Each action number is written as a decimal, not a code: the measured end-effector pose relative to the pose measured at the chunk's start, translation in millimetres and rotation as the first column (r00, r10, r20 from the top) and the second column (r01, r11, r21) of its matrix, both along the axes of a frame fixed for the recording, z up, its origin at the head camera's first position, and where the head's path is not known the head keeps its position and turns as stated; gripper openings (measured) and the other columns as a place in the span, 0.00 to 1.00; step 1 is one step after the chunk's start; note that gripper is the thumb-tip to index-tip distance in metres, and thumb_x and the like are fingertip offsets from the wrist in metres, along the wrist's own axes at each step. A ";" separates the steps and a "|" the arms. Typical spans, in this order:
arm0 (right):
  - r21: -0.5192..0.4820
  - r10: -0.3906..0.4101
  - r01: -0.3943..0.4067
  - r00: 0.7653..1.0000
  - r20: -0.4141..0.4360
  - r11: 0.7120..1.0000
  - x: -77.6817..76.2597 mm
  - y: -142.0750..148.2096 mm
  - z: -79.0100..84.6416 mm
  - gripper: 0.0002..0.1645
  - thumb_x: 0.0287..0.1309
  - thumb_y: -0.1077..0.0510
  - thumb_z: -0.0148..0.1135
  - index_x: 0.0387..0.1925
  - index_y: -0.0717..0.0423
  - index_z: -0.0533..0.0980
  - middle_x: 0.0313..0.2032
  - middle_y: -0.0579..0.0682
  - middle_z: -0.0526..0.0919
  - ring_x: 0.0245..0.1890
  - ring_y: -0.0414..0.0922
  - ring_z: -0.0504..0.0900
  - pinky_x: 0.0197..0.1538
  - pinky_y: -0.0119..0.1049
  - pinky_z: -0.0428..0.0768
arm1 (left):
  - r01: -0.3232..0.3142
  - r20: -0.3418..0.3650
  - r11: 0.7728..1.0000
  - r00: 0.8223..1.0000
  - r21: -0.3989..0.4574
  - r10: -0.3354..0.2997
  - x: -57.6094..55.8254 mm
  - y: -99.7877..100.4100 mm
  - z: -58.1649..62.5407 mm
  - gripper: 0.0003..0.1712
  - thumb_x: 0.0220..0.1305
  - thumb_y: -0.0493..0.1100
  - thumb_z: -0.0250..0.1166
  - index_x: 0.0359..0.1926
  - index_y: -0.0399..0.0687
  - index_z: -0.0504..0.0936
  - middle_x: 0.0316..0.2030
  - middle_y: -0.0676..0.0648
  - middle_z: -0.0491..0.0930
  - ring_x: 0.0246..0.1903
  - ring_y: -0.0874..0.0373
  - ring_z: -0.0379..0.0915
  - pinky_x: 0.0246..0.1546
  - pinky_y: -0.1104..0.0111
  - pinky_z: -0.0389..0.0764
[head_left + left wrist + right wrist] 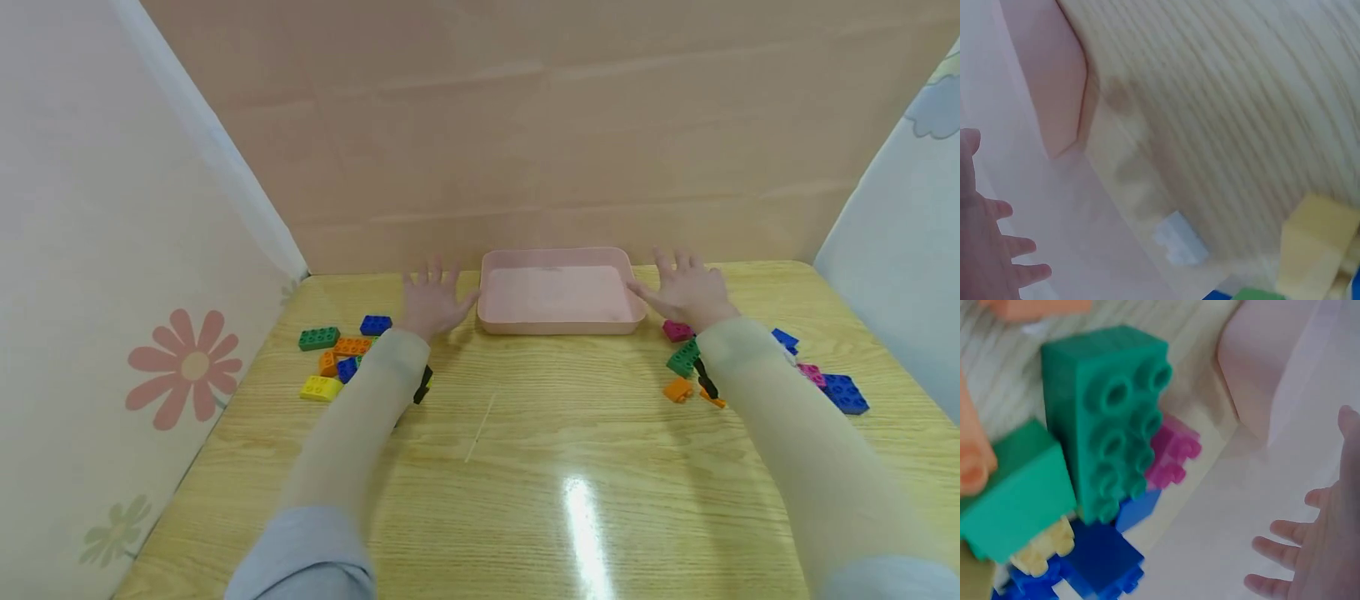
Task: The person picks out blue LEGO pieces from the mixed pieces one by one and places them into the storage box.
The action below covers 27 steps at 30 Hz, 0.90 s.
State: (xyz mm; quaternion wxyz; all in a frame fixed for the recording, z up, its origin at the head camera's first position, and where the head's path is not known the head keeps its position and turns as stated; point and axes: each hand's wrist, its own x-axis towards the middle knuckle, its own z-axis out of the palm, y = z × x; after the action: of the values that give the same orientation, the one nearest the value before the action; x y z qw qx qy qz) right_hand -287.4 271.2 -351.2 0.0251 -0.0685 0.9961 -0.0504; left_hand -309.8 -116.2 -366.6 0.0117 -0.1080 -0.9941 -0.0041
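A shallow pink tray (558,327) stands at the back of the table. To its left my left hand (433,307) is spread, its thumb close to the rim. My right hand (692,293) mirrors it on the other side, thumb by the right rim; whether either thumb touches I cannot tell. Neither hand holds anything. Toy building bricks lie below both wrists. On the left are a yellow brick (321,388) and a dark green one (318,337), among others. The right wrist view shows a large green brick (1107,425) beside a pink brick (1171,453).
A white brick (1180,239) lies near the table's back edge in the left wrist view. At far right is a blue brick (845,393). Brown paper (555,125) hangs behind the table, and patterned panels (187,367) flank it.
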 end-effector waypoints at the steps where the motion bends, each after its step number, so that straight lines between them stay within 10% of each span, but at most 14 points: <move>1: 0.002 -0.007 0.007 1.000 0.003 1.000 -0.5 -1.4 -2.5 0.59 0.62 0.22 0.27 0.74 0.66 0.42 0.68 0.78 0.46 0.64 0.75 0.49 0.53 0.72 0.60 | -0.016 0.010 1.000 1.000 0.006 0.016 -1.2 2.0 -1.8 0.44 0.69 0.72 0.34 0.77 0.53 0.47 0.74 0.37 0.45 0.72 0.37 0.39 0.64 0.38 0.40; 15: -0.006 -0.082 0.083 0.993 0.085 0.997 -0.1 -23.0 -16.3 0.57 0.67 0.29 0.34 0.70 0.76 0.39 0.59 0.81 0.61 0.58 0.74 0.62 0.52 0.67 0.66 | -0.119 0.063 0.993 0.991 0.026 0.117 -4.0 34.7 -27.6 0.44 0.71 0.69 0.35 0.75 0.46 0.51 0.69 0.36 0.59 0.68 0.39 0.52 0.63 0.39 0.48; 27: 0.045 -0.124 0.120 0.986 0.115 0.992 -4.8 -23.8 -30.3 0.40 0.72 0.42 0.40 0.63 0.76 0.58 0.45 0.75 0.76 0.40 0.64 0.79 0.44 0.59 0.74 | -0.147 0.081 0.989 0.986 0.008 0.146 3.0 50.1 -26.6 0.35 0.74 0.61 0.37 0.68 0.41 0.61 0.64 0.35 0.65 0.65 0.41 0.58 0.61 0.45 0.59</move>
State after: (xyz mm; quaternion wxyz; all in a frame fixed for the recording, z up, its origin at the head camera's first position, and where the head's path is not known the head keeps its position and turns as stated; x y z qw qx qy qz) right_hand -292.2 247.4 -381.4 0.0817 -0.0037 0.9960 -0.0369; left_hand -306.8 -66.1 -393.2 -0.0271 -0.0341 -0.9989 -0.0142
